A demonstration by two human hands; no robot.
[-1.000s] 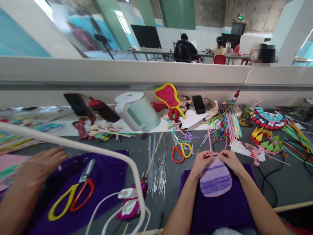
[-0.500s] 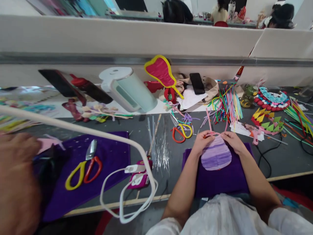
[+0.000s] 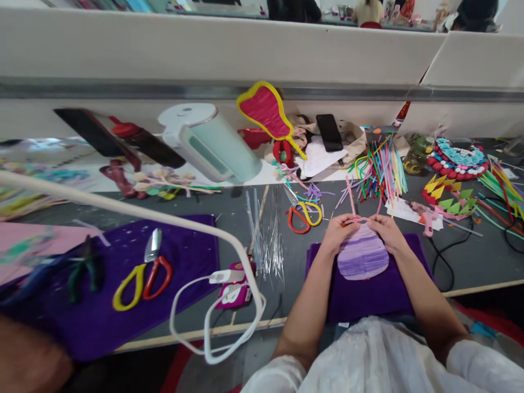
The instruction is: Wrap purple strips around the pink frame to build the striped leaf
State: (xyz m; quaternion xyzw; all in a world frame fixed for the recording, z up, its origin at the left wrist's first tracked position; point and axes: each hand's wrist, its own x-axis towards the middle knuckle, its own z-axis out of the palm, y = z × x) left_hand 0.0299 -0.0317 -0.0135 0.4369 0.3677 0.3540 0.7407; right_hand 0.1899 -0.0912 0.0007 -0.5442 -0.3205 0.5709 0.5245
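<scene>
A lilac-and-purple striped oval craft piece (image 3: 362, 257) lies on a dark purple cloth (image 3: 368, 299) at the table's near edge. My left hand (image 3: 338, 233) and my right hand (image 3: 385, 231) meet at its top rim, fingertips almost touching. Both pinch a thin pink strip (image 3: 351, 204) that runs along the rim and sticks up toward the far side. My forearms rest on the cloth on either side of the piece.
Red-and-yellow scissors (image 3: 302, 216) and a bundle of thin metal wires (image 3: 268, 240) lie to the left. Colored strips (image 3: 380, 169) and a pink glue gun (image 3: 428, 224) lie beyond. Another person's arm (image 3: 24, 360) is at the bottom left by a second purple cloth (image 3: 180, 256) with scissors (image 3: 141, 275) and pliers (image 3: 84, 267). A white cable (image 3: 213, 322) loops over the edge.
The view has tilted down toward my lap. The other person's hand has pulled back off the left cloth to the bottom-left corner, which bares the pliers. My hands stay pinched on the strip.
</scene>
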